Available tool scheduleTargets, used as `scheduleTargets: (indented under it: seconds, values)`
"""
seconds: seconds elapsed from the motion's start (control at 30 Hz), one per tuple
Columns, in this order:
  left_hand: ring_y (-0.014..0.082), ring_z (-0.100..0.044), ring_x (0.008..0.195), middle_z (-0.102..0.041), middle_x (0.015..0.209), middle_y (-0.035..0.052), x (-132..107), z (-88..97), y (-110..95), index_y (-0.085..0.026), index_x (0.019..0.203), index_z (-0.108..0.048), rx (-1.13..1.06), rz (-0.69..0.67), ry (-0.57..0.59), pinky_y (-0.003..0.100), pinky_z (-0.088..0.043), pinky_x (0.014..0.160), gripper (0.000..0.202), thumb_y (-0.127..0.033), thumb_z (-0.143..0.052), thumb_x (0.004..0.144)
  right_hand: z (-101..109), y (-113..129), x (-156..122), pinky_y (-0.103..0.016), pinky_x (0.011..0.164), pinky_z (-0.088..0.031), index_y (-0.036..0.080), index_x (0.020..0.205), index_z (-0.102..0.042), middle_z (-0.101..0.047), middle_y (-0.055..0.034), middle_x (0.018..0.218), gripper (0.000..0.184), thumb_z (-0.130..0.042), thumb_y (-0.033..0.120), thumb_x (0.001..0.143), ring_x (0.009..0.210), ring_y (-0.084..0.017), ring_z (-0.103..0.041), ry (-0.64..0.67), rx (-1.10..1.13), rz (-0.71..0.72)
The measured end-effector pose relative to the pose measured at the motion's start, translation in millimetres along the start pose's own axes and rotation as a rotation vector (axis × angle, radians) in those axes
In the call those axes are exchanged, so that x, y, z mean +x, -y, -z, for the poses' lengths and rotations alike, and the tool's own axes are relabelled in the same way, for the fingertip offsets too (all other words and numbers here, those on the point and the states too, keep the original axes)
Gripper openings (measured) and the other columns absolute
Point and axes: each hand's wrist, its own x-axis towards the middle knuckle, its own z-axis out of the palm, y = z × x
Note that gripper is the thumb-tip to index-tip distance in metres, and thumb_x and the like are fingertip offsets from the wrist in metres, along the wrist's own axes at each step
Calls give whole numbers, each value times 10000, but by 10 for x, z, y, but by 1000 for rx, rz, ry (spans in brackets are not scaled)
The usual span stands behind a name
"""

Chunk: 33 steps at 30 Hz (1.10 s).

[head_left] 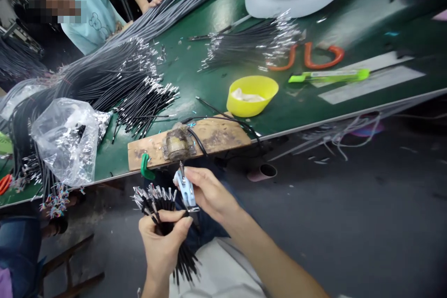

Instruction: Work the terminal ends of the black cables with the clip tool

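My left hand (162, 237) is closed round a bundle of short black cables (186, 260) whose silvery ends fan out above my fingers. Between its thumb and forefinger a single cable end is pinched, close to the metal tip of a light blue clipper-like tool (186, 187). That tool sits in the closed fingers of my right hand (209, 193), and its exact kind is unclear. Just above it, a small dirty motor (177, 144) is fixed on a wooden board (223, 132) at the table edge; its thin shaft points toward the tool.
On the green table (195, 79) lie heaped black cables (146, 102), a plastic bag (66, 139), a yellow cup (253, 98), orange-handled scissors (323, 58) and a green marker (328, 76). A green clamp (146, 167) grips the board. Another person (94, 4) stands across the table, beside long grey cables.
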Motion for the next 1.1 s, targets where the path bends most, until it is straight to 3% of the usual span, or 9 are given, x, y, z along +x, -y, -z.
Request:
scheduleTargets:
  seconds: [0.07,0.17,0.2,0.27,0.37,0.6,0.77,0.9,1.1]
  values:
    - [163,-594,474,-690,530,30,46,-30,-26,-203,563,-730,-28,28,8,262,-488,470,193,-374,-802,509,26,-58,-10,-238,485,-405,138,600,-666,-609,-24,543,417,-673,553,648,500,-118,-519,5,27,-20]
    - [138,-498,337,-603,382,14,55,-50,-39,-200,427,-680,-69,193,215,249,-392,329,254,-360,-858,343,114,-126,-3,-252,501,-420,149,622,-678,-627,-34,559,436,-657,584,647,528,-139,-547,16,117,-64]
    - [133,-483,324,-584,362,13,26,-52,-32,-197,408,-670,-72,195,216,246,-373,320,264,-362,-861,330,155,-143,-1,-248,496,-415,155,621,-678,-615,-22,540,427,-667,581,638,516,-132,-535,12,150,-73]
    - [121,-486,353,-586,380,8,-77,-53,-1,-205,490,-708,-60,111,90,244,-389,369,211,-385,-818,478,243,-172,-12,-231,485,-394,163,624,-679,-571,12,501,393,-692,556,626,485,-106,-489,-22,186,-67]
    - [143,-548,444,-654,488,22,-248,-35,51,-215,537,-720,9,-1,-28,265,-447,464,159,-356,-795,542,363,-211,-100,-219,490,-364,154,610,-666,-527,31,499,363,-710,513,633,484,-84,-429,-78,93,-21]
    - [167,-558,431,-646,467,15,-273,26,24,-225,555,-729,204,-59,36,282,-444,470,56,-255,-773,573,399,-222,-419,-238,530,-347,139,615,-621,-522,13,595,346,-720,470,632,559,-107,-455,185,-264,-104]
    - [169,-562,413,-658,468,20,-298,9,-13,-229,578,-737,227,-84,-11,279,-440,455,33,-243,-756,602,339,-163,-374,-232,537,-355,139,630,-611,-527,21,578,322,-707,445,666,555,-104,-464,130,-312,-67]
    - [208,-628,482,-705,554,32,-341,12,-17,-240,600,-737,202,-106,-53,311,-496,499,50,-286,-756,609,262,-117,-202,-243,554,-380,143,613,-636,-569,0,579,411,-655,549,678,565,-117,-479,-42,-264,70]
    - [184,-628,483,-709,556,7,-243,-22,-67,-247,613,-743,113,-180,-109,283,-501,511,37,-257,-769,588,56,-129,-42,-227,532,-401,152,705,-707,-646,-37,666,454,-672,597,623,547,-102,-502,46,39,4]
